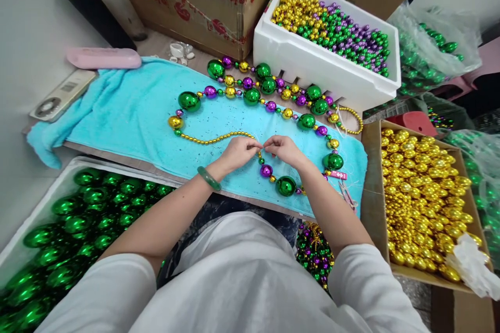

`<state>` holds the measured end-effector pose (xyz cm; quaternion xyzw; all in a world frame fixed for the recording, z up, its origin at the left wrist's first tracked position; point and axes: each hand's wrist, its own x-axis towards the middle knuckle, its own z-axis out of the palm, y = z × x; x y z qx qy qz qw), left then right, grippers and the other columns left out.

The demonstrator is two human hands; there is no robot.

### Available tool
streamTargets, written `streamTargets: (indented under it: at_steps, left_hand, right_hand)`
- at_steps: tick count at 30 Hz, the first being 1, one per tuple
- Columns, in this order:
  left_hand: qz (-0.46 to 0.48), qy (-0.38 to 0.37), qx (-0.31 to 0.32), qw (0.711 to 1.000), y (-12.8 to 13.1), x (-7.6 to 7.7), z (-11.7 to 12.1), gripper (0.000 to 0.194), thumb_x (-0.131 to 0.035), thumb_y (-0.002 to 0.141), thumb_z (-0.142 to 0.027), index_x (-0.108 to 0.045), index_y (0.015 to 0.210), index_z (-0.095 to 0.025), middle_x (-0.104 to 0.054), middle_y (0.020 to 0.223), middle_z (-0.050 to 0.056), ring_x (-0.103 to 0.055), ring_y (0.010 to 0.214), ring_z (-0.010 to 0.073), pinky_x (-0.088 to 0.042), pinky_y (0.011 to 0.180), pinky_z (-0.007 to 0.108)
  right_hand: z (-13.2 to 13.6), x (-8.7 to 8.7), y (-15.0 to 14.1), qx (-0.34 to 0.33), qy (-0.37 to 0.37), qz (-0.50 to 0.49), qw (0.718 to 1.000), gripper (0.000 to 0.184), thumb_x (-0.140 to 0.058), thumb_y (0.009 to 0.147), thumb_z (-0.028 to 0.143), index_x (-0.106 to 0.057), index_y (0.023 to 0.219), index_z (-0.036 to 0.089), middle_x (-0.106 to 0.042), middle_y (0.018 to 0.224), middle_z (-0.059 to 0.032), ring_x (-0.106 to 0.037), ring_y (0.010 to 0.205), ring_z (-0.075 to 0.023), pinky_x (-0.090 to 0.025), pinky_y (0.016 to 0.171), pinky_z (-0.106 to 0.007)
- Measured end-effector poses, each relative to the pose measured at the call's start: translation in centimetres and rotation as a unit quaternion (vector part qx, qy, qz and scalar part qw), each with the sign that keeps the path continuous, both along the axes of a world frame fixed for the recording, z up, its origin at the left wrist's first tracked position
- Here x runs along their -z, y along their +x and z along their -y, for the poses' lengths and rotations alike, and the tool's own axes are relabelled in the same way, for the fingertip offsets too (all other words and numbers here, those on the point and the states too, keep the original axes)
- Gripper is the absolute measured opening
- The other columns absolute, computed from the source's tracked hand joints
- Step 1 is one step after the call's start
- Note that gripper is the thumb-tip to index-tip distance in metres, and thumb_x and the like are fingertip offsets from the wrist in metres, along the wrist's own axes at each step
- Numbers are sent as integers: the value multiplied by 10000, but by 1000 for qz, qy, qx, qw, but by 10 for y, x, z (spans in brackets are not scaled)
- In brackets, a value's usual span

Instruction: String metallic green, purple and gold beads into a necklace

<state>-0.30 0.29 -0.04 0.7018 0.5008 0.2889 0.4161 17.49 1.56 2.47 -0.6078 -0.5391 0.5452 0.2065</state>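
Bead necklace lies looped on a turquoise towel, its two ends meeting at the near edge under the hands. Left hand and right hand face each other, fingertips almost touching, wrists resting on the towel; each pinches the strand's end between thumb and forefinger. A green bangle sits on the left wrist. Strand: large green balls alternating with smaller purple and gold ones, plus a run of tiny gold beads leading to the left hand. Large green balls counted on the strand: about ten. Containers of loose beads: one white foam box of mixed small beads, one cardboard box of gold balls, one tray of green balls.
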Motion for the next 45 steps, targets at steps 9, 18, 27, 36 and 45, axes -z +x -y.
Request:
streamTargets:
  at_steps: [9, 18, 27, 36, 45]
  left_hand:
    - [-82, 195, 58, 976, -4, 19, 6, 325, -507, 855, -141, -749, 1044, -247, -736, 1003, 85, -629, 950, 225, -499, 874, 378]
    - [-105, 223, 46, 968, -2, 23, 9, 364, -456, 912, -190, -705, 1173, -237, -723, 926, 97, -625, 902, 214, -497, 837, 348]
    - [-7, 121, -55, 991, -7, 18, 23, 183, -543, 886, -243, -722, 887, -207, -746, 950, 73, -659, 948, 214, -488, 917, 368]
    - [418, -226, -223, 851, 10, 10, 29, 178, -701, 744, -275, -554, 779, -180, -706, 983, 62, -682, 885, 167, -512, 613, 228]
    - [507, -291, -189, 789, 21, 6, 17, 224, -649, 825, -268, -433, 816, -212, -496, 572, -76, -486, 485, 68, -370, 476, 185]
  right_hand:
    - [-11, 11, -4, -25, -91, -97, 991, 61, -655, 653, 104, -685, 679, 151, -623, 549, 19, -487, 424, -67, -320, 355, -165]
    - [-12, 12, -2, -45, -136, -118, 983, 54, -666, 640, 151, -638, 595, 141, -605, 519, 9, -446, 374, -57, -253, 312, -169]
    - [-6, 7, 23, 59, -101, -119, 986, 108, -704, 599, 158, -597, 597, 148, -632, 600, -53, -550, 535, -124, -316, 361, -186]
    - [-2, 6, 11, 204, -156, -344, 903, 187, -558, 632, 251, -376, 649, 213, -468, 552, 22, -499, 486, -107, -180, 354, -171]
    - [-7, 14, 10, 144, -108, -267, 947, 302, -709, 600, 278, -431, 698, 215, -287, 454, 120, -247, 354, -41, -115, 375, -175]
